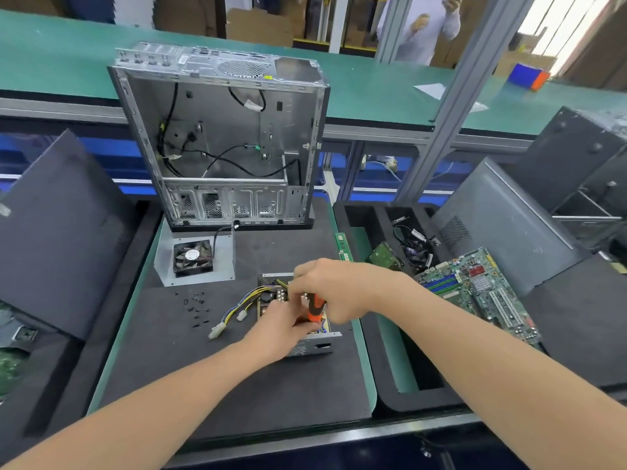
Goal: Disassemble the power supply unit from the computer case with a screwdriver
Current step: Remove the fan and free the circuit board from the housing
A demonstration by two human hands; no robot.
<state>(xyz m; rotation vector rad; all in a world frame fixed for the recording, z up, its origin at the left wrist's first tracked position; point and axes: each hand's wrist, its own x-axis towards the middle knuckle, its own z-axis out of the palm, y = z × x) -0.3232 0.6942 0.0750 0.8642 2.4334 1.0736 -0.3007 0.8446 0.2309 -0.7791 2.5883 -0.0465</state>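
Note:
The opened power supply unit (pixel 307 346) lies on the black mat, its circuit board exposed and its yellow and black cable bundle (pixel 234 308) trailing left. My right hand (pixel 330 288) grips an orange and black screwdriver (pixel 315 308) held down into the unit. My left hand (pixel 281 329) rests on the unit's near side, fingers curled over its edge beside the screwdriver. The empty computer case (pixel 224 137) stands upright behind, loose black cables inside. The unit's metal cover with its fan (pixel 193 257) lies left of the unit.
Several small black screws (pixel 196 307) lie scattered on the mat. A motherboard (pixel 475 293), cables (pixel 415 245) and a drive sit in the black tray at right. A RAM stick (pixel 343 246) lies beside it. Dark case panels lean at both sides. A person stands beyond the bench.

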